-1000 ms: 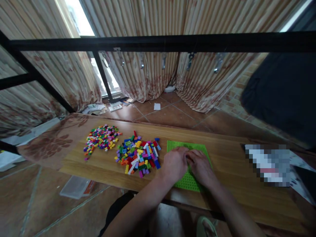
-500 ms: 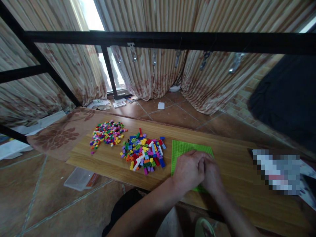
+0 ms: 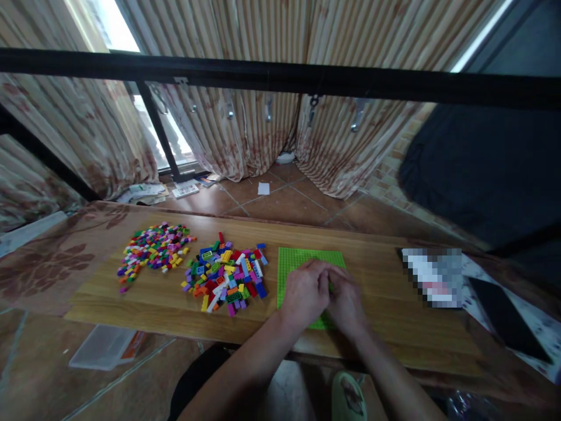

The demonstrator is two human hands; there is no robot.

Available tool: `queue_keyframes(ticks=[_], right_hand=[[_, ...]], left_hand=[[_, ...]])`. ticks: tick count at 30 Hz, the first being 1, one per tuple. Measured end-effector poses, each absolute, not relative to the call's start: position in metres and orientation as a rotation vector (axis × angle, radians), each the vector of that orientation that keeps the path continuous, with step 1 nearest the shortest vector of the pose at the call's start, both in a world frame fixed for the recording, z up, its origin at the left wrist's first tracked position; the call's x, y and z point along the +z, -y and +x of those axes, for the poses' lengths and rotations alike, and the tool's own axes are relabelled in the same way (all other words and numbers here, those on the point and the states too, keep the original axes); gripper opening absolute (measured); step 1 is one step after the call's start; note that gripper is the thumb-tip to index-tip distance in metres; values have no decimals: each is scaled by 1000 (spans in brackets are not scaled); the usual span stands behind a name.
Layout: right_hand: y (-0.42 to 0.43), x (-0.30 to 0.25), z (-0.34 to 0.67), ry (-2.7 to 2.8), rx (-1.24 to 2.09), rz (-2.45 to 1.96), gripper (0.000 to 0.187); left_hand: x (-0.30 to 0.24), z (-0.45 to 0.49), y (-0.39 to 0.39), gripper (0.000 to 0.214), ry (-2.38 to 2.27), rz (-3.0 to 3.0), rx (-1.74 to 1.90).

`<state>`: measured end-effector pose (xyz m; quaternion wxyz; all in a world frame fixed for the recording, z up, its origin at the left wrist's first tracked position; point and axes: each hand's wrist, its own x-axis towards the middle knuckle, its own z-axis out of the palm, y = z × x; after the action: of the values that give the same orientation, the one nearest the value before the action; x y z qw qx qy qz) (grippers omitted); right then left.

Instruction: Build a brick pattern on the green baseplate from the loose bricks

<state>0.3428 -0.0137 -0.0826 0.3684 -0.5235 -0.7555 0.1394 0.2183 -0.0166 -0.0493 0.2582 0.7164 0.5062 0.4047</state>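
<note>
A green studded baseplate point(image 3: 287, 263) lies on the wooden board in front of me. My left hand point(image 3: 309, 289) and my right hand point(image 3: 346, 295) are drawn together over it, fingers curled in against each other. Both are closed; the space between them is hidden, so whether anything small is held there does not show. Left of the plate spreads a pile of larger toy building bricks point(image 3: 228, 275) in mixed colours. Farther left lies a second pile of smaller bricks point(image 3: 155, 245). Neither pile is touched by a hand.
The wooden board point(image 3: 385, 316) rests on a flowered cloth point(image 3: 52, 263). On its right lie a blurred-out item point(image 3: 432, 278) and a dark flat object point(image 3: 504, 316). A clear plastic box point(image 3: 103, 348) sits on the floor at lower left. A black bar point(image 3: 263, 76) crosses ahead, before curtains.
My view has turned to the right, so the board and piles appear farther left. The hands stay together over the baseplate.
</note>
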Motion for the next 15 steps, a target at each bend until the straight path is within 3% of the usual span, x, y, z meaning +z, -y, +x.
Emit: queue_keyframes(ticks=[8,11,15], right_hand=[[17,-63,347,1470,562,-1368,18],[30,-41,345,1244,918,-1203,14],[80,-13,343,1196,1724,-618,20]], left_hand=[[-45,216,7,24,-1516,1844,1177],[-44,213,3,25,-1625,1847,1098],[-48,210,2,32,-1751,2095,764]])
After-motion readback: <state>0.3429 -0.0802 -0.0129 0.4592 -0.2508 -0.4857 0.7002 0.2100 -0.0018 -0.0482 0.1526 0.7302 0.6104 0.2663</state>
